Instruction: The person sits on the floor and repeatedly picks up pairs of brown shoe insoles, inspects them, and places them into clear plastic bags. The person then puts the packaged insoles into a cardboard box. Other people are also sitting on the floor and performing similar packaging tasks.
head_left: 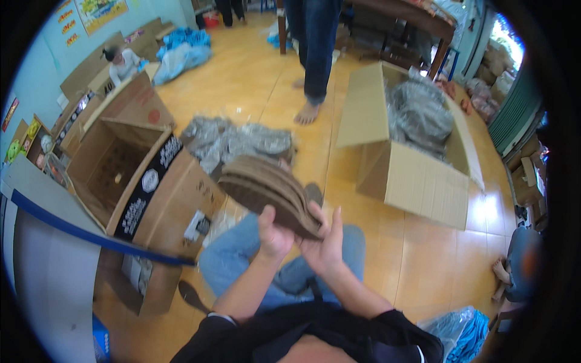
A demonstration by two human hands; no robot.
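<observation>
A small stack of brown shoe soles (257, 186) is held up over my lap, its layers slightly fanned apart. My left hand (276, 235) grips the near lower edge, thumb pointing up along the stack. At the narrower right end, my right hand (325, 242) is closed around the soles, its thumb and fingers on either side. Just beyond the stack, a dark sole-shaped piece (313, 193) lies on the floor. Another dark sole (192, 295) rests by my left elbow. Crumpled grey plastic bags (242, 142) are spread on the floor behind the stack.
To my left stands an open cardboard box (169, 193) with a black printed band. An open carton (426, 184) with plastic-wrapped contents is at the right. A standing person's leg (316, 54) is ahead. A blue plastic bundle (463, 333) lies at the lower right.
</observation>
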